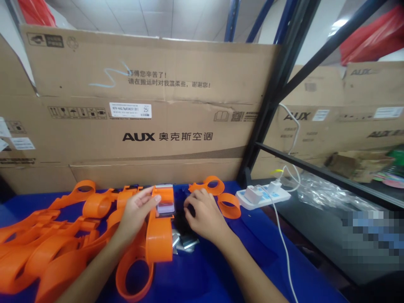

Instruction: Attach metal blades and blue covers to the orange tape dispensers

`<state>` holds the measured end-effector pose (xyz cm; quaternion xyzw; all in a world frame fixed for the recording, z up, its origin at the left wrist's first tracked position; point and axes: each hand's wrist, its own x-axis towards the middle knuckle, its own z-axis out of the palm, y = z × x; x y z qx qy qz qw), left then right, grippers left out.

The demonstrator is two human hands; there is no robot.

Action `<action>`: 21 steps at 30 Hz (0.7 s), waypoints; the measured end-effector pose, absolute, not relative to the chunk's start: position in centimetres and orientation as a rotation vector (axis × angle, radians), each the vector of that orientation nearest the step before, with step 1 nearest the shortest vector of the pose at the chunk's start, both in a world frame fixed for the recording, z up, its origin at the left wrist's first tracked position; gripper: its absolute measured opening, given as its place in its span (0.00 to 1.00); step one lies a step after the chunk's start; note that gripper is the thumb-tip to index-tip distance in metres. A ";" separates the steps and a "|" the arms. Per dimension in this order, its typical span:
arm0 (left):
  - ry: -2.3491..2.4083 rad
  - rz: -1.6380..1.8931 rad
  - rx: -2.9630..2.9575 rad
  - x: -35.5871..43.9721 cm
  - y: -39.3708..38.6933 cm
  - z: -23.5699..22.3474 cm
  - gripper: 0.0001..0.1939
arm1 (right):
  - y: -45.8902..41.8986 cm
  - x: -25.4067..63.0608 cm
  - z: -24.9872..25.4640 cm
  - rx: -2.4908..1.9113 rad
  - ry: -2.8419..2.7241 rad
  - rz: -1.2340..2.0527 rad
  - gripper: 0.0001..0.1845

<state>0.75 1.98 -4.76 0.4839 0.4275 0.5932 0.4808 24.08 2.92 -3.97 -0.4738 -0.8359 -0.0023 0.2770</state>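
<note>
My left hand [139, 210] is closed on an orange plastic part [164, 194], thumb on top. Beneath that part shows a small flat piece with a pale lilac face [166, 208]; whether the hand touches it, I cannot tell. My right hand [203, 214] is curled over a dark patch on the blue surface, fingertips bent inward; anything between them is hidden. Several small shiny metal pieces [186, 244] lie between my hands. Nearest my left wrist is an orange ring-shaped part [159, 240], with another orange ring [134, 280] below it.
Many orange plastic ring parts [53, 252] are heaped along the left. Two more orange rings [229, 205] lie beyond my right hand. A white power strip [263, 194] with plugs and a cable sits at the blue table's [221, 273] right edge. Behind stands a large cardboard panel [158, 97].
</note>
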 end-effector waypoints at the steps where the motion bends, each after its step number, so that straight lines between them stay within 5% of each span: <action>1: 1.026 1.446 1.168 0.8 1.9 -4.7 0.35 | 2.9 24.2 -4.1 -1.357 -2.296 -0.051 0.03; 9: 1.038 1.422 1.229 1.0 1.6 -4.7 0.36 | 2.3 24.3 -4.5 -1.656 -2.432 -0.138 0.09; 21: 1.034 1.356 1.266 1.3 1.6 -4.8 0.39 | 2.6 24.1 -3.6 -1.328 -2.082 0.061 0.04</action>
